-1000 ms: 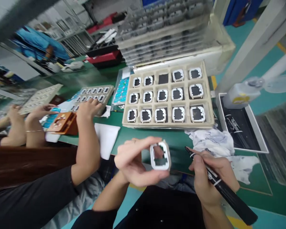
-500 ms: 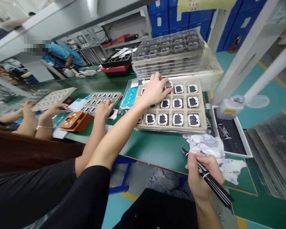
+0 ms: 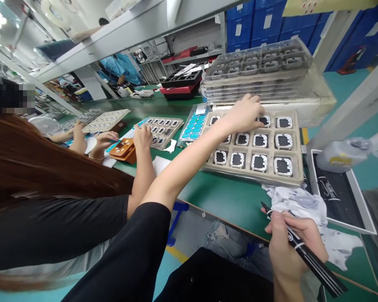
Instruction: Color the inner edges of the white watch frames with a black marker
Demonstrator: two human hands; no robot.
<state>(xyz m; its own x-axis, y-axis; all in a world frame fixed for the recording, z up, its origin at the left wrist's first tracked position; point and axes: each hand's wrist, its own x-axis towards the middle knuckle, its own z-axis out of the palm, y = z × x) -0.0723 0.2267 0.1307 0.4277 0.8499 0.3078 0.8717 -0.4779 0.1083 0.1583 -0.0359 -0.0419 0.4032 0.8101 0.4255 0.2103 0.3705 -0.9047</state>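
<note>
My left hand (image 3: 245,112) reaches over the back row of a beige compartment tray (image 3: 297,184), fingers curled down into a cell. What lies under the fingertips is hidden. Square white watch-case frames (image 3: 283,166) with dark middles sit singly in the cells. Just right of my fingers is another such frame (image 3: 265,121). My right hand (image 3: 290,247) is closed around a black marker pen (image 3: 315,260), its dark tip pointing up and left above the green table (image 3: 220,197), apart from the tray.
Behind the tray stand stacked clear trays (image 3: 258,71). At right are a stained white cloth (image 3: 296,205), a shallow box (image 3: 340,197) and a plastic bottle (image 3: 343,155). A co-worker's hand (image 3: 143,136) is at left, near an orange-brown fixture (image 3: 124,149) and another tray (image 3: 164,132).
The view has swung left, so the tray and table appear further right. My left hand stays at the back row, now covering the frame that showed at its fingertips. The marker stays in my right hand.
</note>
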